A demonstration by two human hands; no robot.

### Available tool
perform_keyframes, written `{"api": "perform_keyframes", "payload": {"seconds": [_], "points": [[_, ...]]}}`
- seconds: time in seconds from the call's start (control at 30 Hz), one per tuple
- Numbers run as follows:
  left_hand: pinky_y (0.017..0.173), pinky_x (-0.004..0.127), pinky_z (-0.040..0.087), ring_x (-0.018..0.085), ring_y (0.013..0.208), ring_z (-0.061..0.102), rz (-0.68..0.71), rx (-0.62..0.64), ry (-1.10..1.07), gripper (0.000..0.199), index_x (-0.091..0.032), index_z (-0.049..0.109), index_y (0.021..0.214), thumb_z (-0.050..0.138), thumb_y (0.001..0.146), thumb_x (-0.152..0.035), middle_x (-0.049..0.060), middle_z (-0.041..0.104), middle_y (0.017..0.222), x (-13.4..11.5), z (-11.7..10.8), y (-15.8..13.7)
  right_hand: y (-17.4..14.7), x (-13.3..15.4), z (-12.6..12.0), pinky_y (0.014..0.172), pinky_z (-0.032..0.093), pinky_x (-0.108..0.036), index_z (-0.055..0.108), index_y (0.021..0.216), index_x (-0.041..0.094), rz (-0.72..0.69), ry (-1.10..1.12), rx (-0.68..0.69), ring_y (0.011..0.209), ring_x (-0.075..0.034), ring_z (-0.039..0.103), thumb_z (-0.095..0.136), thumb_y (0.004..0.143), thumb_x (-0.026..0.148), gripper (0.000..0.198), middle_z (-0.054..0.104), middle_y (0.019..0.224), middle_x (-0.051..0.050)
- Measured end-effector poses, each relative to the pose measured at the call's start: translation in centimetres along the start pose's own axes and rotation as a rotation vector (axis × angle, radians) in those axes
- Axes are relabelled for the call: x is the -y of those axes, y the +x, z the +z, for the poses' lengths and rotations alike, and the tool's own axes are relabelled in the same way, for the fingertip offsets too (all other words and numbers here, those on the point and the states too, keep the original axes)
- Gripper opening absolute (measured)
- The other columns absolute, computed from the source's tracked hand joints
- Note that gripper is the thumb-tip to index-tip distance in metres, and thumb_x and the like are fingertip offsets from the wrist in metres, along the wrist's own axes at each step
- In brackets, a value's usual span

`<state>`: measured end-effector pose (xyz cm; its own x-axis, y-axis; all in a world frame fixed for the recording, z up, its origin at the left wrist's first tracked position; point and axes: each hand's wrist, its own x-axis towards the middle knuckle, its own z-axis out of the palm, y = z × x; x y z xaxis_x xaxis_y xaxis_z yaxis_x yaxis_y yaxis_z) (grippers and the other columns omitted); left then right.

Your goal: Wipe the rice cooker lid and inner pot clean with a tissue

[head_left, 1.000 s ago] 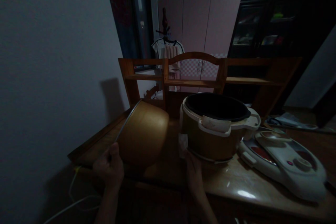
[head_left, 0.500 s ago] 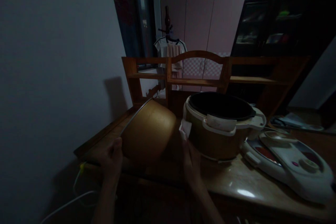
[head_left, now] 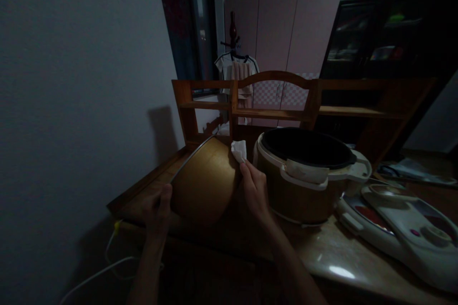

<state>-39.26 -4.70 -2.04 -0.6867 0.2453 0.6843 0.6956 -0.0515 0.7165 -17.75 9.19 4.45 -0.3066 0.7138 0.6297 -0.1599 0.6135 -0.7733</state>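
Right fingers and thumb pinch a crumpled white tissue (head_left: 239, 149); right hand (head_left: 255, 188) at the base end of the gold pot (head_left: 203, 181). Whether tissue and pot touch: cannot tell. Left hand (head_left: 157, 207) closed at the pot's rim, thumb uppermost, gripping it; other fingers in shadow. Pot lies tilted between the hands, rim toward the left wall, base toward the right; contact with the table (head_left: 322, 257) too dark to confirm. Just right of the right hand, cooker body (head_left: 296, 195) upright, its dark opening facing up, pale handle at front. Farther right, a white lid (head_left: 400, 228) on the table. Behind, wooden shelf (head_left: 275, 113). Lower left, white cord (head_left: 100, 274).
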Motion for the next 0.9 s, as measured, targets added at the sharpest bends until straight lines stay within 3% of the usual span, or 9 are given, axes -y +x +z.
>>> {"api": "perform_keyframes", "payload": {"seconds": [0.23, 0.5, 0.63, 0.8, 0.9], "points": [[0.051, 0.029, 0.025, 0.009, 0.046, 0.031, 0.069, 0.013, 0.036, 0.052, -0.021, 0.033, 0.049, 0.053, 0.090, -0.047, -0.005, 0.030, 0.047, -0.7, 0.1, 0.2, -0.5, 0.3, 0.1, 0.089, 0.049, -0.035, 0.073, 0.107, 0.022, 0.001, 0.003, -0.042, 0.100, -0.024, 0.066, 0.043, 0.101, 0.036, 0.033, 0.073, 0.108, -0.001], [0.049, 0.028, 0.026, 0.010, 0.046, 0.033, 0.086, 0.068, 0.066, 0.052, -0.022, 0.033, 0.048, 0.051, 0.090, -0.046, -0.004, 0.032, 0.047, -3.0, 0.4, 0.8, -0.9, -0.4, 0.5, 0.112, 0.038, -0.044, 0.065, 0.128, 0.028, -0.096, -0.008, -0.019, 0.132, -0.025, 0.052, 0.043, 0.101, 0.034, 0.035, 0.060, 0.138, -0.001], [0.050, 0.028, 0.028, 0.011, 0.048, 0.035, 0.092, 0.102, 0.050, 0.049, -0.021, 0.036, 0.050, 0.052, 0.091, -0.044, -0.003, 0.036, 0.049, -4.0, 0.9, 1.2, -1.2, -0.4, 0.6, 0.116, 0.033, -0.044, 0.062, 0.132, 0.029, -0.134, 0.022, -0.003, 0.137, -0.024, 0.047, 0.043, 0.101, 0.033, 0.037, 0.057, 0.143, -0.001], [0.050, 0.028, 0.027, 0.011, 0.049, 0.034, 0.051, 0.131, 0.026, 0.050, -0.021, 0.037, 0.051, 0.052, 0.091, -0.046, -0.004, 0.036, 0.048, -4.7, 1.5, 1.6, -2.1, -0.3, 0.7, 0.113, 0.035, -0.043, 0.067, 0.126, 0.025, -0.178, 0.068, 0.014, 0.129, -0.026, 0.054, 0.046, 0.100, 0.034, 0.035, 0.065, 0.131, -0.005], [0.049, 0.028, 0.026, 0.011, 0.048, 0.032, 0.037, 0.155, 0.012, 0.052, -0.021, 0.034, 0.051, 0.050, 0.092, -0.048, -0.003, 0.035, 0.048, -4.9, 1.4, 1.6, -2.1, 0.5, 0.6, 0.093, 0.048, -0.037, 0.073, 0.107, 0.019, -0.057, 0.129, -0.112, 0.102, -0.025, 0.065, 0.045, 0.100, 0.038, 0.035, 0.073, 0.102, -0.006]]}}
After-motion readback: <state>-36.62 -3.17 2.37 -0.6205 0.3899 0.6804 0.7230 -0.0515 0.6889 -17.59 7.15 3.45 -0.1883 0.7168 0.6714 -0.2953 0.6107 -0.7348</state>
